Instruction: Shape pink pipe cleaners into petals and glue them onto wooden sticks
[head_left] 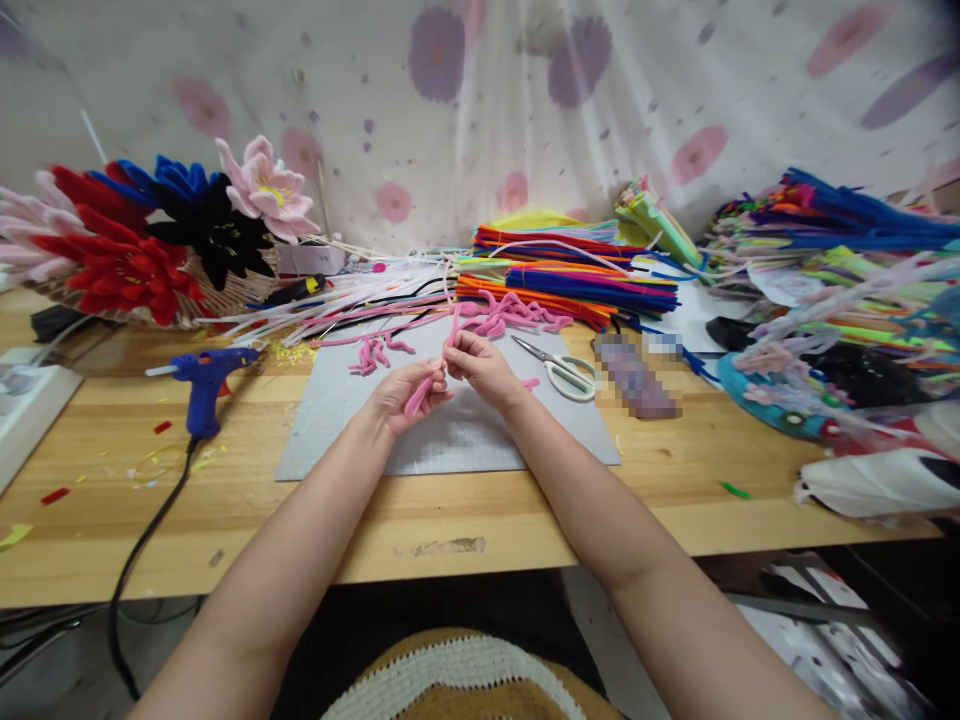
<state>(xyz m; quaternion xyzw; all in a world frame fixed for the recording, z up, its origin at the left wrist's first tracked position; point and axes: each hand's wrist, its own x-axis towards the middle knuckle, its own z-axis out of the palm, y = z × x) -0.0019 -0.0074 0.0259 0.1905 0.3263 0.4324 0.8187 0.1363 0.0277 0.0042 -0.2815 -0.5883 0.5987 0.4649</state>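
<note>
Close together above the grey mat (pixel 330 440), both hands are closed on a pink pipe cleaner (pixel 421 394). Its lower end pokes out below my left hand (pixel 409 392), and a thin length rises above the fingers. The fingertips of my right hand (pixel 480 368) pinch it just beside the left fingers, which hide part of it. Bent pink pipe-cleaner pieces (pixel 375 352) lie on the mat to the left, and a bigger heap of curled pink pieces (pixel 510 314) is behind the hands. White-handled scissors (pixel 571 380) rest to the right.
A blue glue gun (pixel 204 385) stands at left, its cord running off the table edge. Behind it are pipe-cleaner flowers (pixel 135 260) in a basket. Bundles of coloured pipe cleaners (pixel 585 275) are stacked at the back. A blurred-out object (pixel 637 378) lies right of the scissors.
</note>
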